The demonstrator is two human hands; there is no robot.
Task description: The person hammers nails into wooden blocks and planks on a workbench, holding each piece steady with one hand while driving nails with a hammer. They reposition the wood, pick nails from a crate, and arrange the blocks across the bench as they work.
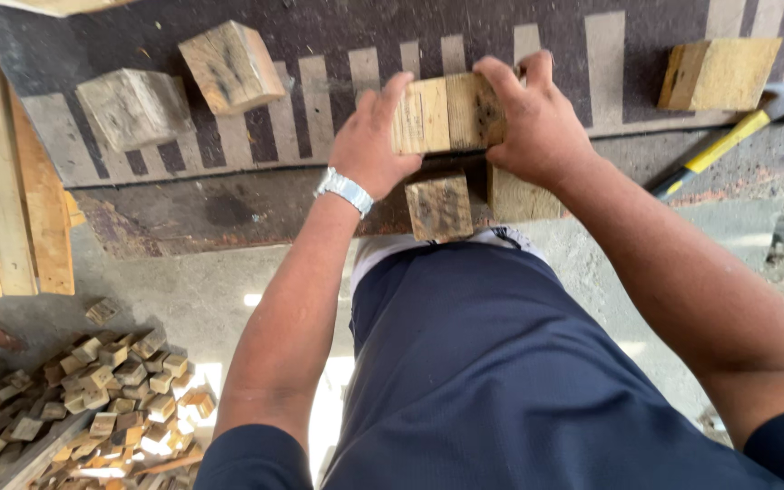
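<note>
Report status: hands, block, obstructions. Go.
Left hand and right hand both clamped on the wooden block. Block sits atop two smaller blocks. Hammer lies clear to the right.

A yellow-handled hammer (pixel 728 141) lies on the dark striped mat (pixel 319 36). Just above its head sits a pale wooden block (pixel 719 73); far to its left rest two weathered blocks (pixel 183 86), planks (pixel 11 200) and a heap of offcuts (pixel 83 399).

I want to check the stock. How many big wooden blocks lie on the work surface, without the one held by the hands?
5: two blocks upper left, one upper right, two below the held block. The hands may hide others.
</note>
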